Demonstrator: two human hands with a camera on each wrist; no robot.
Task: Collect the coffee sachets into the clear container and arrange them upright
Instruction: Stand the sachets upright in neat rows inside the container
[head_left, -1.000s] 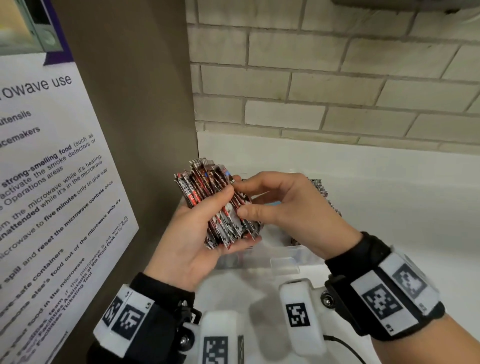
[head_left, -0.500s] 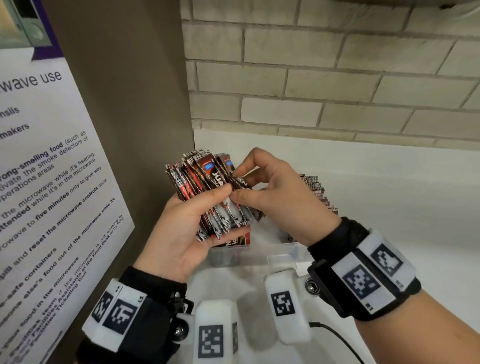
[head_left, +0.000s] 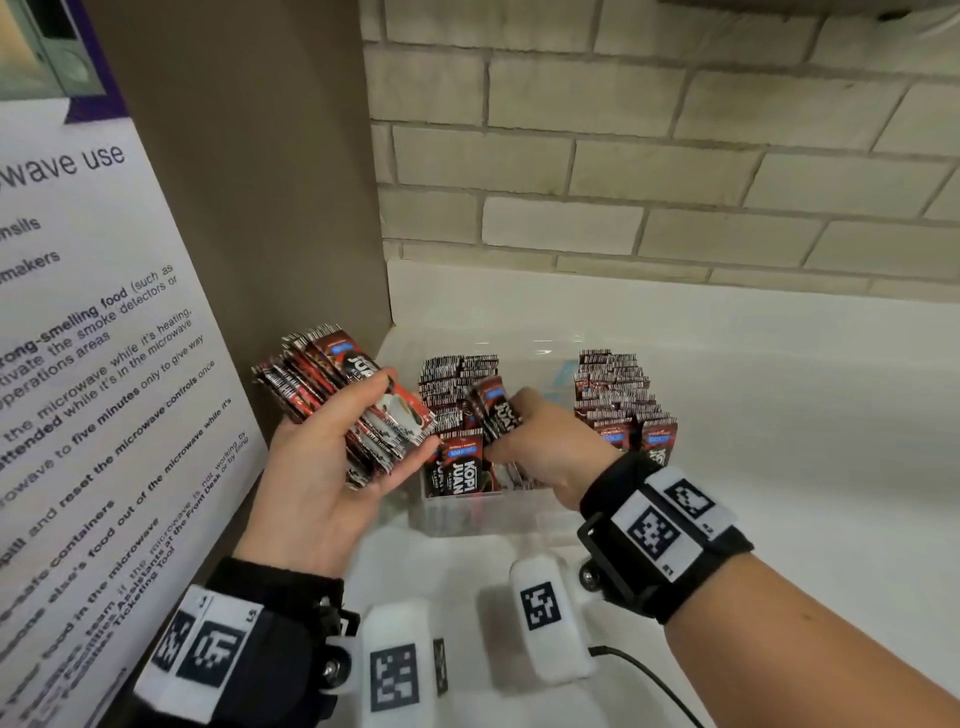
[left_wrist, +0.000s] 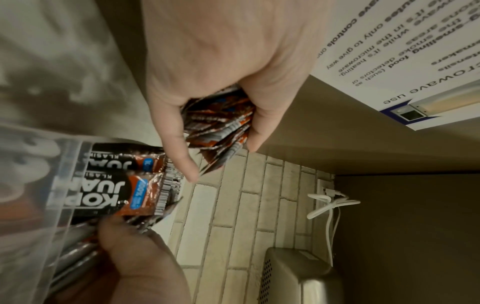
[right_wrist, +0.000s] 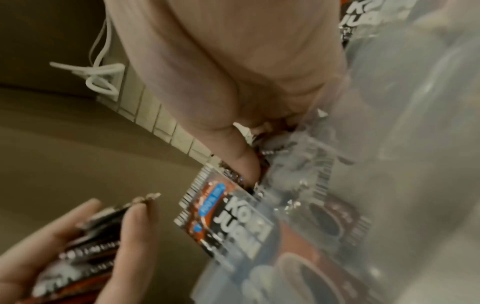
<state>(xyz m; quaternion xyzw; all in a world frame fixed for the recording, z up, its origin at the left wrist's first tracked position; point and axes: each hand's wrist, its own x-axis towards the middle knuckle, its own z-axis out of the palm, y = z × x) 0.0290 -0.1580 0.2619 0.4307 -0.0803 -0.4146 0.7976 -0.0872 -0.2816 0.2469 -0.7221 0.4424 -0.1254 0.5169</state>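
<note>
My left hand (head_left: 332, 457) grips a thick fanned bundle of red-and-black coffee sachets (head_left: 332, 384) to the left of the clear container (head_left: 483, 512); the same bundle (left_wrist: 221, 127) shows in the left wrist view. My right hand (head_left: 540, 441) pinches a few sachets (head_left: 493, 408) and holds them down in the container's left row of upright sachets (head_left: 457, 384). A second upright row (head_left: 618, 400) stands at the container's right. In the right wrist view my thumb presses among the sachets behind the front sachet (right_wrist: 228, 214).
A brown cabinet side (head_left: 249, 182) with a microwave notice (head_left: 88, 374) stands close on the left. A brick wall (head_left: 649, 145) rises behind the white counter (head_left: 805, 415). A white cable (left_wrist: 330, 203) and a metal appliance (left_wrist: 298, 273) show in the left wrist view.
My right hand has pulled a few sachets off the bundle and moved them down into the container's left row. The left hand with the bundle has shifted left.
</note>
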